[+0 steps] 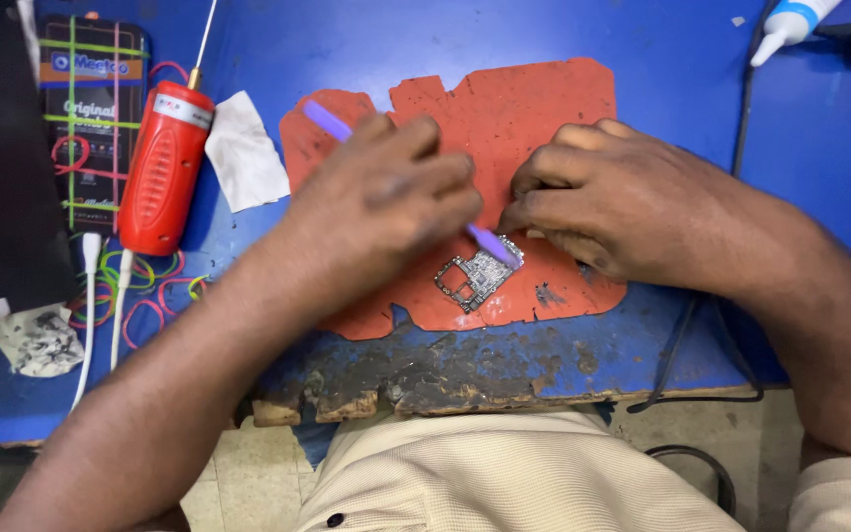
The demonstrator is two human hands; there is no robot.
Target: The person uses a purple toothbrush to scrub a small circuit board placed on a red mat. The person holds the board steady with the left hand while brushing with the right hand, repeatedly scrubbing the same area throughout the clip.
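A blue desk, worn and blackened along its near edge, carries an orange mat with a ragged outline. On the mat's near part lies a small bare circuit board, silvery and flat. The left hand is closed around a thin purple tool, whose far end sticks out past the knuckles while its near tip rests on the board's right corner. The right hand lies just right of the board, fingers curled down onto the mat at the board's far right edge; whether it pinches anything cannot be told. To the left of the mat sit a white scrap of paper, a red handheld device and coloured rubber bands. A white tube lies at the far right.
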